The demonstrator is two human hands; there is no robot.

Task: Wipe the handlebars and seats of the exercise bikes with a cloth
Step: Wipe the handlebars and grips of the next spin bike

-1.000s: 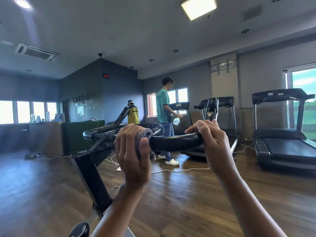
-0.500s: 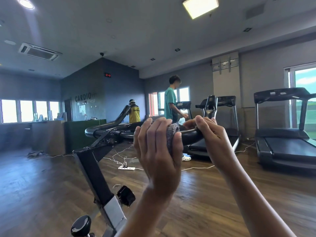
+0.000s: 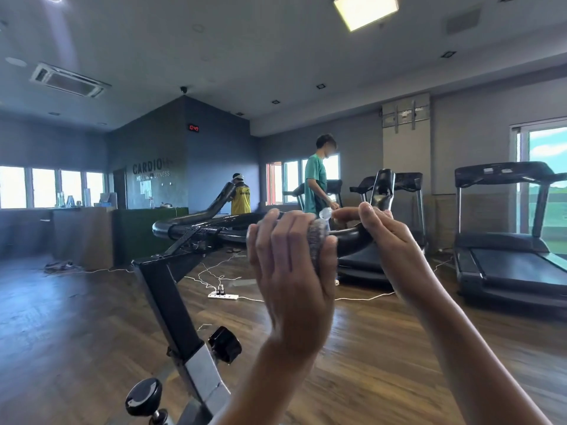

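Observation:
The exercise bike's black handlebar (image 3: 208, 230) runs across the middle of the view on a black stem (image 3: 170, 302). My left hand (image 3: 291, 271) grips a grey cloth (image 3: 317, 237) wrapped round the right part of the bar. Just to its right, my right hand (image 3: 389, 237) grips the bar's curved right end, below the upturned black horn (image 3: 382, 191). The two hands nearly touch. The bike's seat is out of view.
An adjustment knob (image 3: 144, 397) sticks out low on the stem. A person in a green shirt (image 3: 316, 182) stands beyond the bar, another in yellow (image 3: 241, 196) farther back. Treadmills (image 3: 509, 240) line the right wall. A power strip (image 3: 222, 296) and white cables lie on the wooden floor.
My left hand slid the cloth rightward along the bar until it sits against my right hand. The view moved closer and lower, so more of the stem and knob shows.

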